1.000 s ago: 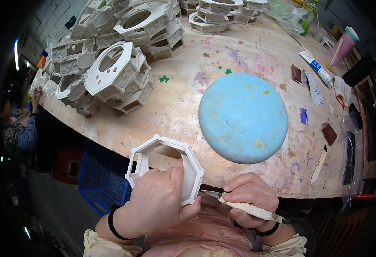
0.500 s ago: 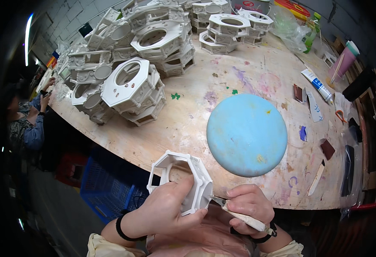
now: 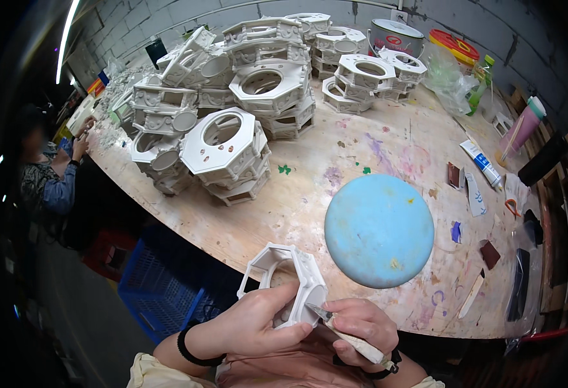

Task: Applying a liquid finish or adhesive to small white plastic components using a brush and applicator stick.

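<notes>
My left hand [image 3: 261, 321] is wrapped round a white octagonal openwork frame [image 3: 305, 271], its thumb reaching inside the opening. The frame is tilted on its side at the table's near edge. In my right hand [image 3: 367, 326] is a craft knife [image 3: 361, 344] with a pale wrapped handle. Its metal blade meets the round disc-shaped panel on the frame's right side. Whether the edge cuts in or only rests there I cannot tell. Just beyond my right hand lies a round light-blue pad [image 3: 380, 231].
Stacks of similar white frames [image 3: 222, 143] fill the table's far left. A glue tube [image 3: 481, 164], sandpaper pieces [image 3: 489, 254] and a thin wooden-handled tool [image 3: 471, 294] lie to the right. Below the left edge is a blue crate [image 3: 158, 284]; another person [image 3: 54, 174] is beyond.
The whole view has shifted, so the table items appear lower. The knife blade has moved up along the frame's round panel. Both hands keep their holds.
</notes>
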The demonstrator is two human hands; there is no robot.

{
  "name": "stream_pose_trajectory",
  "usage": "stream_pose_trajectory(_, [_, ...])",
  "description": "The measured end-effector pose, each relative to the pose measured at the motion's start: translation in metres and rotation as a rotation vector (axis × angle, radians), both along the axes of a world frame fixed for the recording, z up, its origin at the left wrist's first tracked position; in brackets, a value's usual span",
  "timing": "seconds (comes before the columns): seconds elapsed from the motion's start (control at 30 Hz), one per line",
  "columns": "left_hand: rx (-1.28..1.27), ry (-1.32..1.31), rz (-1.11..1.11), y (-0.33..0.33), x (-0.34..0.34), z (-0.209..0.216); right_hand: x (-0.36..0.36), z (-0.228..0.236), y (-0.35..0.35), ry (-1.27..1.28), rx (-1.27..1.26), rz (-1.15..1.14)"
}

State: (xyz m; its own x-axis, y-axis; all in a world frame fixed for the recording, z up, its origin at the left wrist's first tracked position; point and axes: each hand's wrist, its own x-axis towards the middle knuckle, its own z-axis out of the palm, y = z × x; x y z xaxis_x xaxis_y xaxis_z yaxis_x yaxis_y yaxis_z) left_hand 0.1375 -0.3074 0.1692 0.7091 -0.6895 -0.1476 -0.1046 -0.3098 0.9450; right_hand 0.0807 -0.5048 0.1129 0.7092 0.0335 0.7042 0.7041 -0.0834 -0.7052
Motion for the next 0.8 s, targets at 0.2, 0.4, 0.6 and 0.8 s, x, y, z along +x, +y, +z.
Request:
stream_pose_trajectory(0.2, [0.007,-0.033,-0.021,0.0007,0.0012,-0.0030,-0.0026,0.0016,-0.0015,0.044,-0.025,-0.007])
stream_pose_trajectory(0.4, [0.018,-0.026,-0.024,0.0014,0.0023,-0.0039,-0.0009,0.0039,-0.0012,0.050,-0.050,-0.012])
stream_pose_trajectory(0.6, [0.035,-0.002,-0.027,0.0022,0.0020,-0.0020,-0.0019,0.0039,-0.0020,0.060,-0.040,-0.010])
stream_pose_trajectory(0.8, [0.026,0.033,-0.012,0.0006,0.0012,-0.0002,-0.0024,0.0045,-0.0016,0.062,-0.044,-0.017])
